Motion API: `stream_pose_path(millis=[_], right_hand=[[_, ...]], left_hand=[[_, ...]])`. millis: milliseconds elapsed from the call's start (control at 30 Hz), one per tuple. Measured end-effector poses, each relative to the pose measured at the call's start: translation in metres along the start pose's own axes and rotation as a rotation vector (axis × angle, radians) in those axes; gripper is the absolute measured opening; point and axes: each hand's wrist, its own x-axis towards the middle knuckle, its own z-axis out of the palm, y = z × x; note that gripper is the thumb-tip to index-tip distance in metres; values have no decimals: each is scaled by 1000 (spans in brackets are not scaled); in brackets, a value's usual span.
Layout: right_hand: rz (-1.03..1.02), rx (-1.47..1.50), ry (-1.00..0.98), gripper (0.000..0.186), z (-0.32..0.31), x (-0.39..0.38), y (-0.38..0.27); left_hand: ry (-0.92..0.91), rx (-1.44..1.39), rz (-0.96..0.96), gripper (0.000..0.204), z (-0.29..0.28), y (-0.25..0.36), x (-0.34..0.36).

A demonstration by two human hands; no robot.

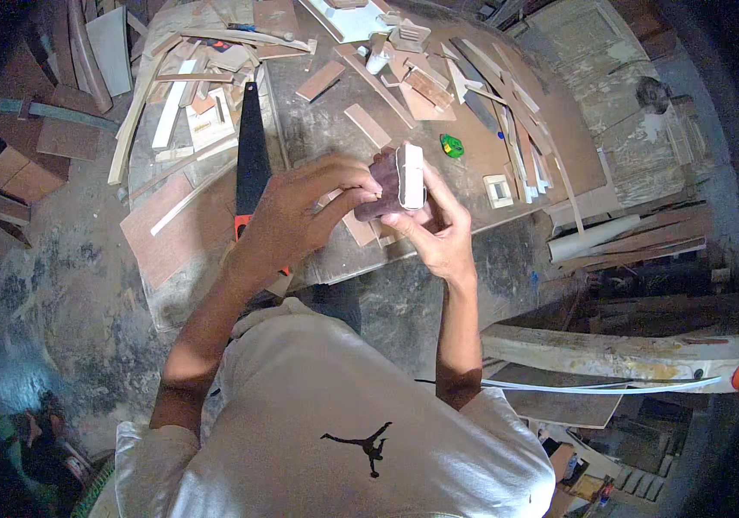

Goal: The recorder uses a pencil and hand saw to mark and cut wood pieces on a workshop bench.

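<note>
Pale block and brown sheet in hand; work judged under way, completion unconfirmed

The pale block (411,175) is held up in front of the person, left of the green tape measure (451,145) and slightly nearer the person. A curved brown sheet (384,185), in appearance like abrasive paper, lies along the block's left side and seems to touch it. The left hand (307,197), farther left of the tape measure, has its fingers pinching the sheet's near edge. The right hand (445,237), on the tape measure's near side, has fingers curled round the block, thumb at its near end.

Progress: the block is already shaped, with straight sides. Sheet and block are together, so handling is judged mid-course. Surface finish is too small to assess; the amount left cannot be told.

Surroundings: on the tabletop (307,123), a square wooden frame (501,203) lies right of the tape measure and nearer the person. A handsaw (251,147) lies well to its left; a brown offcut (320,80) lies left and beyond.
</note>
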Motion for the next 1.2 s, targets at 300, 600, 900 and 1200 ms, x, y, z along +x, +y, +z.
stream_pose_path(millis=[300, 600, 900, 1200], right_hand=[[-77, -57, 15, 77, 7, 12, -2], [-137, -133, 47, 80, 16, 19, -5], [-146, -294, 64, 77, 20, 27, -3], [-179, -398, 56, 79, 27, 32, -4]], left_hand=[[70, 2, 35, 13, 1, -6, 0], [94, 33, 67, 14, -5, -13, 1], [58, 21, 109, 13, -18, -9, 8], [94, 36, 77, 11, -23, -9, 9]])
